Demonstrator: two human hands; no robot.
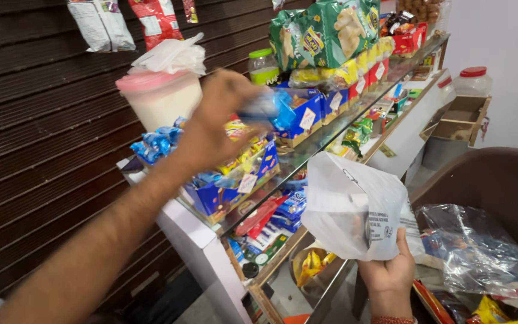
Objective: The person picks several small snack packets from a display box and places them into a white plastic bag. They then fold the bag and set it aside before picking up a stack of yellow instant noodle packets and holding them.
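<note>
In the middle of the frame the left hand (pixel 214 117) is reaching out over the glass counter (pixel 307 157), seen from the back, with its fingers curled around a small blue packet (pixel 268 110). The packet is blurred, so its exact kind cannot be told; it is sticking out to the right of the fingers, just above the blue display boxes (pixel 304 114) that are sitting on the counter top. The forearm is running down to the lower left of the frame.

At the lower right the right hand (pixel 391 276) is gripping the bottom of a white plastic bag (pixel 355 207), thumb and fingers pressed together on the gathered plastic. The bag is standing up from the hand with its mouth turned toward the upper left, well apart from the packet.

At the upper left a plastic jar with a pink lid (pixel 160 96) is standing on the counter, just behind the left wrist. Green snack bags (pixel 325 30) are piled at the top centre. A clear plastic sheet (pixel 475 246) is lying crumpled at the far right, near the right hand.
</note>
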